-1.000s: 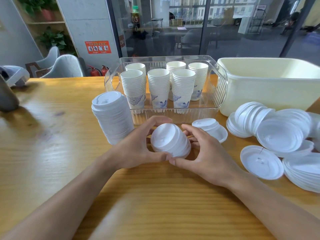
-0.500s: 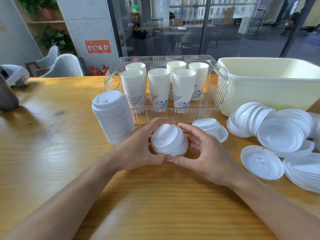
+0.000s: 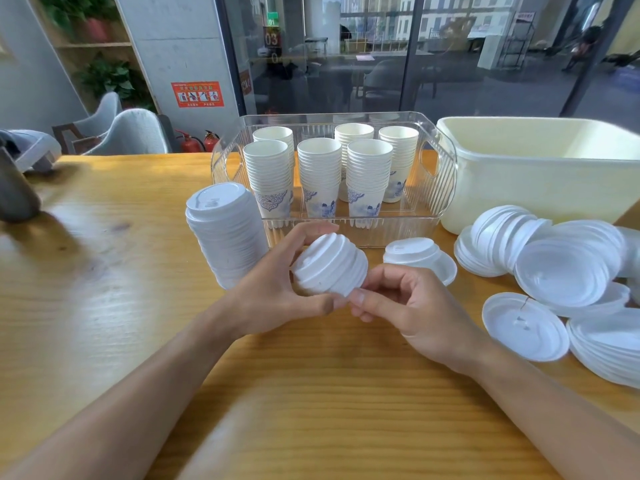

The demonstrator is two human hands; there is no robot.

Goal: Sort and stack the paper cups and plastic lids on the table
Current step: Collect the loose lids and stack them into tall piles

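Note:
My left hand [image 3: 273, 292] grips a small stack of white plastic lids [image 3: 329, 265], lifted and tilted above the wooden table [image 3: 104, 289]. My right hand [image 3: 408, 306] sits just right of it, fingers curled, fingertips touching the stack's lower edge. A tall stack of lids [image 3: 225, 237] stands to the left. A short lid stack [image 3: 419, 254] lies behind my right hand. Loose lids [image 3: 561, 268] are heaped at the right, and one single lid [image 3: 523, 327] lies flat. Several stacks of paper cups [image 3: 318, 174] stand in a clear plastic bin [image 3: 440, 181].
A large cream tub [image 3: 540, 171] stands at the back right beside the clear bin. A dark object [image 3: 14, 192] sits at the table's far left edge. Chairs and a glass wall lie beyond the table.
The small lid stack has risen off the table and tilted in my left hand. My right hand has slid off the stack's side to its lower edge.

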